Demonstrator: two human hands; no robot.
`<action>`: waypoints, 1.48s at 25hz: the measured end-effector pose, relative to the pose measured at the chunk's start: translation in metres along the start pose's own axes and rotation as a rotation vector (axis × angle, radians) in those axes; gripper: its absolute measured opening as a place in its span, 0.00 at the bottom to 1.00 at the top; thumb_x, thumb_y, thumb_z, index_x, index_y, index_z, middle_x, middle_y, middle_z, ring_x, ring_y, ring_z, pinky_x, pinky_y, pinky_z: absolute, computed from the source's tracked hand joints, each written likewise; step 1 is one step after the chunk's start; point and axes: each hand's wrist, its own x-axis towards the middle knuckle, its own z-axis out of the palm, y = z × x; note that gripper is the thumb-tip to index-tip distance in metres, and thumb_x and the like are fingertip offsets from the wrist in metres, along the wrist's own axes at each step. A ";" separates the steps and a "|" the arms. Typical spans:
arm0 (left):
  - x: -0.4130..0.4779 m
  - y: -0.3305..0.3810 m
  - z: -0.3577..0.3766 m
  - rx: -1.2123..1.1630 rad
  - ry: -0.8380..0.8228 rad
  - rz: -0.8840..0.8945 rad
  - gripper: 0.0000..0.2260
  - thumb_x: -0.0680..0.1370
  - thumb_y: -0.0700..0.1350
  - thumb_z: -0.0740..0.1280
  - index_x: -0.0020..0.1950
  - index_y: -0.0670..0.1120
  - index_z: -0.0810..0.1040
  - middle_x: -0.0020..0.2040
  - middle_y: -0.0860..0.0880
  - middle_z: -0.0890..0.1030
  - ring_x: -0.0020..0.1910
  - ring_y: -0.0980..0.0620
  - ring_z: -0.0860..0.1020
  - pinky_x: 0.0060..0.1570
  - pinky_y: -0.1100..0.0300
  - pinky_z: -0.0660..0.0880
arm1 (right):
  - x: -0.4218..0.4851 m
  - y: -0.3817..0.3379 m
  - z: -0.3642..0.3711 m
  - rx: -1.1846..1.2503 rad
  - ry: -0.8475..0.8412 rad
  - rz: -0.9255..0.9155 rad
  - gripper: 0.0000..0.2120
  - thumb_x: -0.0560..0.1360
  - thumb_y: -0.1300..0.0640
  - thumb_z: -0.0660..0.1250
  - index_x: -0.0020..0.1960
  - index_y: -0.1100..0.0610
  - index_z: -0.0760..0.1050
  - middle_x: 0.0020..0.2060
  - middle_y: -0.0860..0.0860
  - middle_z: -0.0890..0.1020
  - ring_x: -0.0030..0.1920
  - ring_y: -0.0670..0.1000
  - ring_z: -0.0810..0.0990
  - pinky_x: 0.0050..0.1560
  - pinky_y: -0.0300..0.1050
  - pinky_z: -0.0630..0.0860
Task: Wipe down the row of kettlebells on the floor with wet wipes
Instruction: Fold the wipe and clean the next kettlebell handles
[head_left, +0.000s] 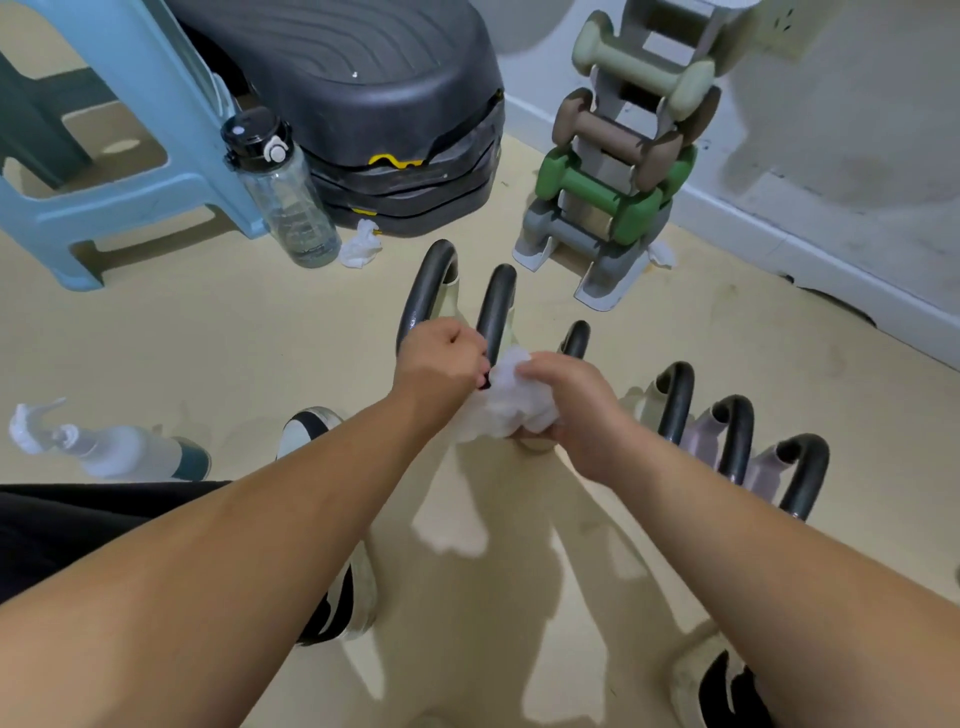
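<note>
Clutching a wet wipe (511, 402), the right hand (576, 410) sits among 6 kettlebells (497, 306); left hand (441, 358) fisted (contents unclear).

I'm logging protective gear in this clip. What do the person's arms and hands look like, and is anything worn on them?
The left forearm and right forearm are bare, with no sleeves in view. The left hand and right hand wear no gloves; no watch, bracelet or ring shows.
</note>
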 end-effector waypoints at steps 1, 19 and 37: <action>-0.006 0.010 0.007 -0.074 -0.042 -0.049 0.11 0.77 0.46 0.64 0.41 0.39 0.81 0.35 0.44 0.82 0.35 0.46 0.79 0.46 0.48 0.81 | -0.003 -0.001 -0.011 0.222 -0.030 0.002 0.07 0.74 0.57 0.65 0.48 0.59 0.77 0.40 0.60 0.82 0.39 0.57 0.81 0.33 0.43 0.78; 0.009 -0.004 0.060 0.532 -0.203 0.173 0.05 0.75 0.43 0.64 0.40 0.50 0.79 0.39 0.52 0.81 0.40 0.48 0.82 0.42 0.52 0.83 | 0.050 0.004 -0.098 -0.012 0.462 -0.104 0.08 0.74 0.61 0.62 0.46 0.55 0.80 0.42 0.50 0.81 0.38 0.51 0.78 0.47 0.51 0.82; 0.018 0.017 0.075 0.388 -0.012 0.335 0.05 0.82 0.46 0.64 0.48 0.47 0.77 0.35 0.56 0.77 0.32 0.55 0.74 0.34 0.56 0.72 | 0.065 0.006 -0.124 -0.282 0.111 -0.111 0.26 0.77 0.66 0.53 0.68 0.48 0.75 0.56 0.48 0.78 0.46 0.48 0.75 0.48 0.40 0.72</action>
